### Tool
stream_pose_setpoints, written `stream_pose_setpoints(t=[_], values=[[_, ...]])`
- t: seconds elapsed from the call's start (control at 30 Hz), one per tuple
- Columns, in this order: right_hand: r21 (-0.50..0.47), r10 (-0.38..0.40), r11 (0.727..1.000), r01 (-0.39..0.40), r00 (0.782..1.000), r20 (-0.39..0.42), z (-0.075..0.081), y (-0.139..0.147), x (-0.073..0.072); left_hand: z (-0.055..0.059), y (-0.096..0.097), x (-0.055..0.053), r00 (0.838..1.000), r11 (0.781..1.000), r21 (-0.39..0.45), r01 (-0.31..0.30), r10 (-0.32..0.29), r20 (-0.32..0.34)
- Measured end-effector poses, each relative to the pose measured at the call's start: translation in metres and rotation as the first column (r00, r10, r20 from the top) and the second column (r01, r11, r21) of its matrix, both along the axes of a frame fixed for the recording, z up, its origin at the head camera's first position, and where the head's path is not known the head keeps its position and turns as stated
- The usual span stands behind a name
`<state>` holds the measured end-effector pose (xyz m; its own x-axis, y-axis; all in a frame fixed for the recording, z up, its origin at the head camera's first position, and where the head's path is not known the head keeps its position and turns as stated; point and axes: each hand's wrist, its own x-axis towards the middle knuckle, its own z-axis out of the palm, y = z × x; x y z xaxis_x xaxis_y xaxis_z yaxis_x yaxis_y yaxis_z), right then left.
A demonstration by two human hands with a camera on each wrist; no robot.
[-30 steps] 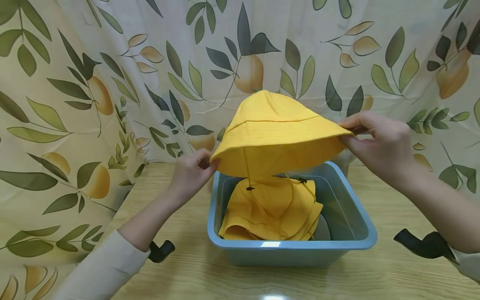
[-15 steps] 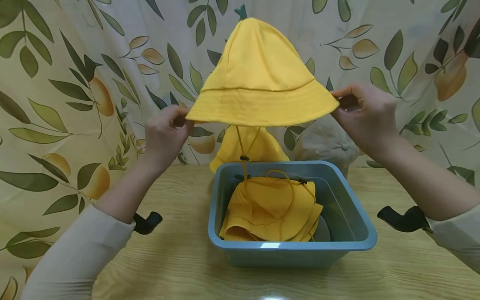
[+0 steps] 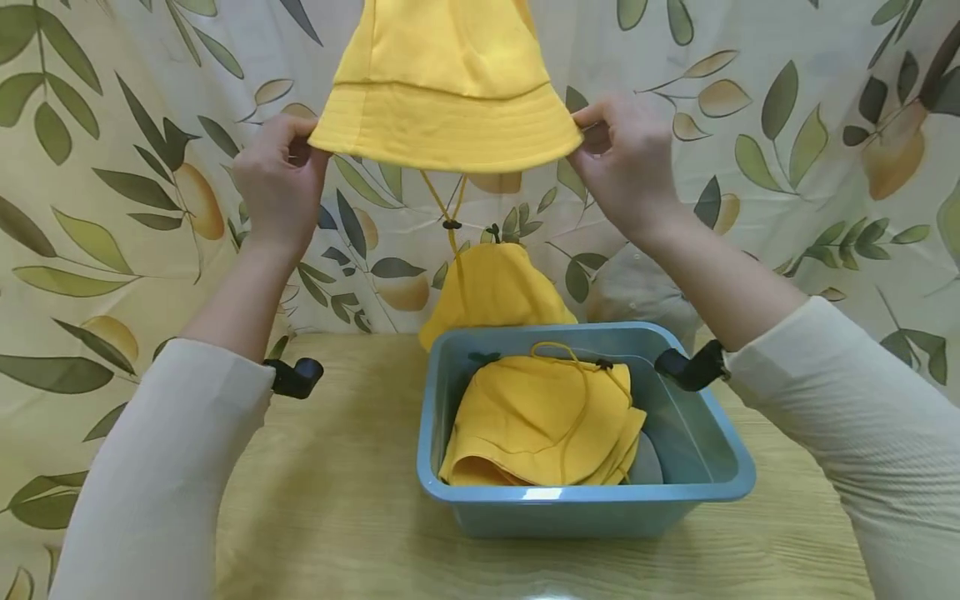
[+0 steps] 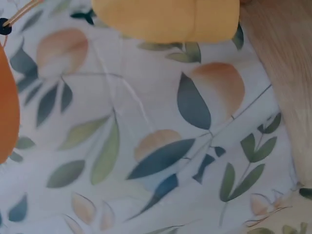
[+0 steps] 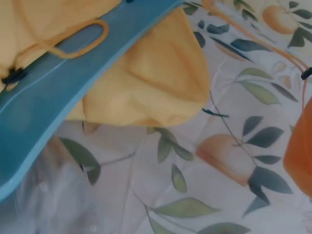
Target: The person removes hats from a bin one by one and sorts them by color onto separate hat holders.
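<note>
A yellow bucket hat (image 3: pixel 450 117) is held up in front of the curtain, its crown cut off by the top of the head view. My left hand (image 3: pixel 281 183) pinches the left end of its brim, and my right hand (image 3: pixel 626 167) pinches the right end. A chin cord with a black toggle (image 3: pixel 452 224) dangles beneath the brim. Below, a blue plastic bin (image 3: pixel 570 493) holds folded yellow hats (image 3: pixel 540 417) with a cord lying over them. In the right wrist view, the held hat's edge (image 5: pixel 301 151) shows orange at the right side.
Behind the bin, another yellow hat (image 3: pixel 498 287) stands with a green stem on top. Beside it is a pale cap (image 3: pixel 637 287), partly behind the right forearm. A grey round thing (image 3: pixel 647 462) lies inside the bin. The wooden table (image 3: pixel 337 500) meets a leaf-patterned curtain (image 3: pixel 360 275).
Both hands have raised the bucket hat from just above the bin, up and to the left. The hat behind the bin has come into view. The bin and its contents stay put.
</note>
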<state>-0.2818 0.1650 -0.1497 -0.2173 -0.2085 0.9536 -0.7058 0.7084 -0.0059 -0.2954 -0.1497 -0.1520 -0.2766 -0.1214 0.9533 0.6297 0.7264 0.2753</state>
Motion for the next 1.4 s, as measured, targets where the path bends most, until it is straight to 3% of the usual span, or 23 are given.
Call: stream_pose_setpoints(t=[0.17,0.33,0.57,0.83,1.0,1.1,1.17,1.23,1.4], values=[[0.02,-0.006,1.0,0.004,0.997,0.079,-0.01,-0.017,-0.024,-0.007,-0.015,-0.024,0.995,0.997,0.022,-0.07,0.069,0.067],[0.025,-0.035,0.999,0.031,0.983,0.181,-0.026,-0.025,-0.039,-0.034,-0.028,-0.043,0.99,0.998,-0.041,-0.048,0.052,0.128],[0.135,-0.138,0.986,0.101,0.945,0.297,-0.052,-0.014,-0.047,-0.073,-0.01,-0.051,0.965,0.999,-0.044,-0.008,0.019,0.26],[0.2,-0.212,0.967,0.155,0.928,0.306,-0.075,0.005,-0.053,-0.114,0.008,-0.061,0.949,0.995,-0.104,0.004,0.029,0.313],[0.253,-0.245,0.956,0.147,0.877,0.413,-0.09,0.018,-0.054,-0.14,0.015,-0.061,0.918,0.991,-0.132,0.021,0.033,0.395],[0.304,-0.268,0.944,0.13,0.837,0.477,-0.098,0.025,-0.054,-0.153,0.015,-0.059,0.909,0.971,-0.238,0.041,0.063,0.411],[0.355,-0.283,0.929,0.104,0.819,0.499,-0.104,0.029,-0.054,-0.161,0.012,-0.058,0.918,0.941,-0.334,0.052,0.087,0.387],[0.404,-0.297,0.912,0.066,0.786,0.542,-0.109,0.033,-0.054,-0.168,0.009,-0.056,0.932,0.908,-0.414,0.066,0.092,0.349],[0.49,-0.316,0.87,-0.055,0.702,0.638,-0.12,0.041,-0.051,-0.183,0.003,-0.051,0.959,0.85,-0.509,0.138,0.014,0.284]])
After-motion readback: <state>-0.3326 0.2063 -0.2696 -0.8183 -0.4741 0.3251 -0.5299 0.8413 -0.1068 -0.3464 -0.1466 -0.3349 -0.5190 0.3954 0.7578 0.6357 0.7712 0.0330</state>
